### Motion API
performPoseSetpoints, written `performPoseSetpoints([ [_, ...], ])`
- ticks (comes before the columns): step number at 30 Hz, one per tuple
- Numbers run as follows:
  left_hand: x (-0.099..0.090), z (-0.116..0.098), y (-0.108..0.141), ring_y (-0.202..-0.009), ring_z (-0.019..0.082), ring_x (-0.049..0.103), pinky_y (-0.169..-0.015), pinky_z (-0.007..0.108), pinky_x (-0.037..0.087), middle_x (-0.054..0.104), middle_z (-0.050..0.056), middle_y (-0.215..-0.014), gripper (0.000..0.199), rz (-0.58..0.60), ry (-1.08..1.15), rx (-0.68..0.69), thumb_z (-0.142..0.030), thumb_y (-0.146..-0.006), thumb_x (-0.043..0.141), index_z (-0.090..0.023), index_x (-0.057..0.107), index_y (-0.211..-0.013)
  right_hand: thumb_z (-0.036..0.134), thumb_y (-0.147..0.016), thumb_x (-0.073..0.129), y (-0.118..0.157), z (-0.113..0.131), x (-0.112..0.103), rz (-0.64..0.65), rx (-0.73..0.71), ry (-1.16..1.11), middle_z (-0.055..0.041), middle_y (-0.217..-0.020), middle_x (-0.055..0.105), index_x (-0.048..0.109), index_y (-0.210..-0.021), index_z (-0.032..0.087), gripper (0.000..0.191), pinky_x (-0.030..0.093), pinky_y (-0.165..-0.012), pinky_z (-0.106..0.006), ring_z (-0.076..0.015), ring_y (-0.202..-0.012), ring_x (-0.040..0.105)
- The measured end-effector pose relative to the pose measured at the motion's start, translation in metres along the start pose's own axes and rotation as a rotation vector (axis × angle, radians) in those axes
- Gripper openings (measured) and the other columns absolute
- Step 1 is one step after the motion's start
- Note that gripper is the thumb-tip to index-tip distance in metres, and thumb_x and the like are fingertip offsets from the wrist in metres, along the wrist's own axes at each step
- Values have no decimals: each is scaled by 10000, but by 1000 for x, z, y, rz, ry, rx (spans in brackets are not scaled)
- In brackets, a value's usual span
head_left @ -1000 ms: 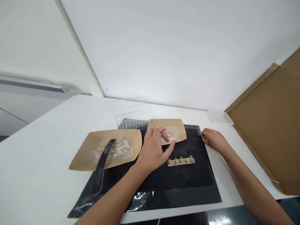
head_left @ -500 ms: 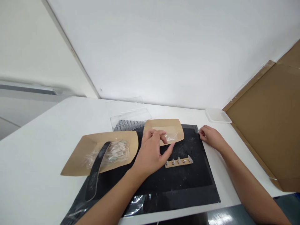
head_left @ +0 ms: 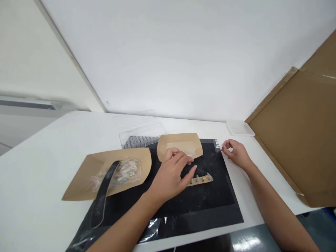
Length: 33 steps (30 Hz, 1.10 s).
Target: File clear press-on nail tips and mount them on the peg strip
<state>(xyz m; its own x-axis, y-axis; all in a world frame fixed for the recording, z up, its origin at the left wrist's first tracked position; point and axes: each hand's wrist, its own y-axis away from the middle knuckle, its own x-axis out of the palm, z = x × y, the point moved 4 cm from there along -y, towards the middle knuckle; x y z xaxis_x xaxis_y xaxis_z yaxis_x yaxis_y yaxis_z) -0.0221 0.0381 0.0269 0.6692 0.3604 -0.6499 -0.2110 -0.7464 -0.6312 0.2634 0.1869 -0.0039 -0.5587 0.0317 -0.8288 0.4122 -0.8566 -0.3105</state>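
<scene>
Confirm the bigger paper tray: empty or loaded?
Loaded: the bigger paper tray holds a pile of clear plastic pieces, and a black strip lies across them.

Left hand (head_left: 170,174) curled, right hand (head_left: 236,153) pinching

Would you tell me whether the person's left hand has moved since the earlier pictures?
Yes: against the small kraft paper tray, the left hand has shifted toward the person, fingers now at the tray's near edge.

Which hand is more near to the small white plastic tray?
Right. The right hand is just in front of the small white plastic tray, not touching it; the left hand is much farther left, over the black mat.
</scene>
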Motion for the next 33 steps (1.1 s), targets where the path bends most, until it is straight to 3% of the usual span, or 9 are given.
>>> performPoseSetpoints([
  [7,7,-11,3,-1131,303,566,-1006,497,486,724,82,-1053,180,229,87,74,-324,-960,711,-239,729,-1116,341,-1000,590,17,42,10,88,37,-268,-24,-892,773,657,-972,232,131,559,-542,-251,-158,-684,708],
  [11,20,-20,7,-1163,316,571,-1059,556,440,728,68,-1065,165,322,75,80,-326,-950,723,-242,713,-1092,248,-939,651,29,76,23,152,-25,-396,-6,-866,772,658,-948,237,16,548,-557,-223,-146,-713,726],
  [14,32,-23,9,-1145,308,576,-1033,536,468,725,62,-1025,101,333,70,75,-295,-968,701,-236,704,-1051,228,-923,655,35,92,33,108,-43,-512,-4,-847,757,649,-934,235,15,561,-573,-222,-149,-731,741],
  [17,41,-25,9,-1070,288,588,-962,502,512,721,63,-959,47,286,53,50,-228,-988,656,-229,698,-969,237,-919,656,37,96,42,28,4,-606,-2,-821,741,634,-930,233,25,583,-604,-241,-158,-734,748],
  [24,51,-28,11,-992,273,588,-886,477,523,716,52,-871,119,216,-9,22,-171,-974,651,-212,666,-863,225,-900,672,33,86,47,22,55,-571,1,-827,735,651,-922,231,31,565,-603,-229,-153,-740,736],
  [33,53,-26,10,-901,266,575,-775,421,509,649,37,-737,140,192,-15,-53,-126,-943,618,-228,662,-857,180,-865,660,33,89,46,45,-34,-460,4,-856,709,656,-912,238,75,577,-641,-244,-145,-742,683],
])
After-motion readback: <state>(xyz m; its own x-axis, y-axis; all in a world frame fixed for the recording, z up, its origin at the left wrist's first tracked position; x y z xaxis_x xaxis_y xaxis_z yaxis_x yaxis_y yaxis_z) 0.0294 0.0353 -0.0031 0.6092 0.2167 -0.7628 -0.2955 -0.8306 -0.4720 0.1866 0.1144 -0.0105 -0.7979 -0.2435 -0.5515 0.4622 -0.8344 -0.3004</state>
